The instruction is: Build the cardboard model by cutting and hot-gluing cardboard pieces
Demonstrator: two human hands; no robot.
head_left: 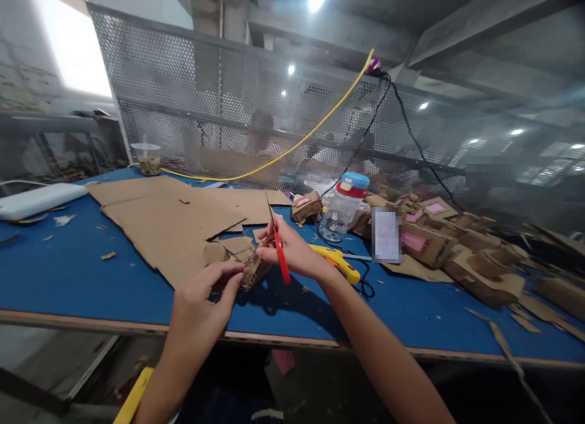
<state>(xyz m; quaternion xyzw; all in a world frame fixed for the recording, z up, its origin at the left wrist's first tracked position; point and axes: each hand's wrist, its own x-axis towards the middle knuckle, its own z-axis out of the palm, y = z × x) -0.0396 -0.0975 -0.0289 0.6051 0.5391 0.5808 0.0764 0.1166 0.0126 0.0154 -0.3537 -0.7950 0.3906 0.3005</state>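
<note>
While half-curled, hands [202,297] on cardboard [251,272], scissors [280,256]

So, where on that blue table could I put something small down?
Best bets, though dotted with scraps: front left, between the big cardboard sheet and the table's front edge; front right, between the right forearm and cardboard constructions. It's crowded back right, past the glue gun and bottle, and around the left hand and right hand.

Bare hands [198,305] and forearms [384,345], dark clothing [228,381]
</note>
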